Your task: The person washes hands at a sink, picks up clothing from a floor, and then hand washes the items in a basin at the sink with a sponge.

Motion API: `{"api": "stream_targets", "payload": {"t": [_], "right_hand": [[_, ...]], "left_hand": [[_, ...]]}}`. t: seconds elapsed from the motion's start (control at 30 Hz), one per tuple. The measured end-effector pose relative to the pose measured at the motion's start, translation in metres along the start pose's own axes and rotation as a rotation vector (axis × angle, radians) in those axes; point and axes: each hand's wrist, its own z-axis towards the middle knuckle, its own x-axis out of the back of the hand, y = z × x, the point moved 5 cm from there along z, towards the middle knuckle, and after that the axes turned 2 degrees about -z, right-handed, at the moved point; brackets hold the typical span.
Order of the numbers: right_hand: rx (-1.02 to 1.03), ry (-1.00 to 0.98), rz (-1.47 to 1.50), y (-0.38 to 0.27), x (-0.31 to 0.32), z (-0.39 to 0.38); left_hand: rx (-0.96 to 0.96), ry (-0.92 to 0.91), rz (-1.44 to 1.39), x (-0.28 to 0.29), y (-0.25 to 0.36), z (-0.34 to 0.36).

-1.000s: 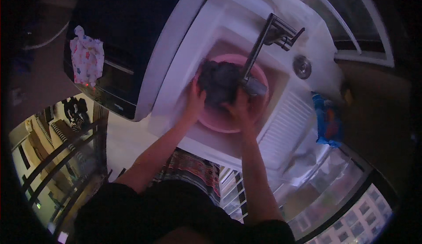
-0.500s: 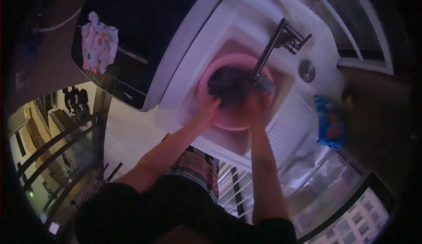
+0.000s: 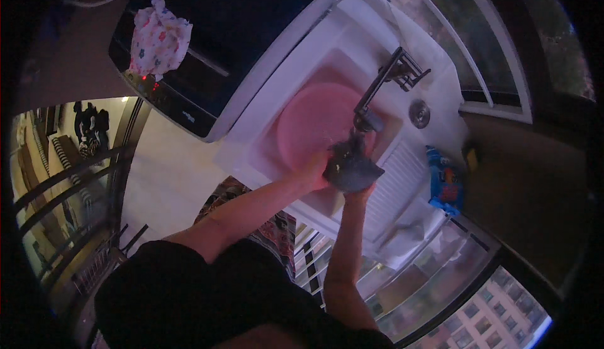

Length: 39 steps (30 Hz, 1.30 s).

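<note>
A bunched dark grey cloth [image 3: 352, 168] is up between both my hands, over the near right rim of a round pink basin [image 3: 305, 119]. My left hand [image 3: 319, 170] grips it from the left side. Underneath and at its near edge, my right hand [image 3: 360, 194] is closed around it, with most of its fingers hidden by the cloth. The basin sits in a white sink [image 3: 258, 154]. Just beyond the cloth is the end of a dark faucet [image 3: 376, 86], its spout reaching over the basin. Whether water runs from it, I cannot tell.
A black-topped washing machine [image 3: 251, 28] stands left of the sink, with a flowered cloth [image 3: 160, 40] on its lid. The sink's ribbed washboard [image 3: 395, 182] slopes on the right. Beyond it lies a blue package [image 3: 445, 182]. Windows and railings surround the corner.
Both hands have lifted the dark cloth from the basin and drawn it toward me, to the near right rim. The basin's pink inside now shows. My view has shifted and turned slightly.
</note>
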Motion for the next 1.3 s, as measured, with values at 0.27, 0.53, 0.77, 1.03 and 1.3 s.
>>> {"api": "stream_targets", "payload": {"t": [0.27,0.53,0.77,1.03,1.3], "right_hand": [[-0.147,0.208,-0.745,-0.009,-0.010,0.048],[0.034,0.044,-1.337,-0.010,-0.040,0.043],[0.212,0.183,-1.576,-0.027,-0.069,-0.002],[0.965,-0.533,-1.801,-0.015,-0.122,-0.032],[0.239,0.601,-0.509,0.020,-0.024,0.001]], "left_hand": [[-0.498,0.128,1.045,0.003,0.017,0.002],[-0.705,0.032,2.081,0.015,0.016,0.024],[-0.971,0.015,1.872,-0.014,0.022,-0.007],[0.189,-0.258,0.042,0.011,0.014,-0.004],[-0.762,0.094,0.834,0.005,0.030,0.004]]}}
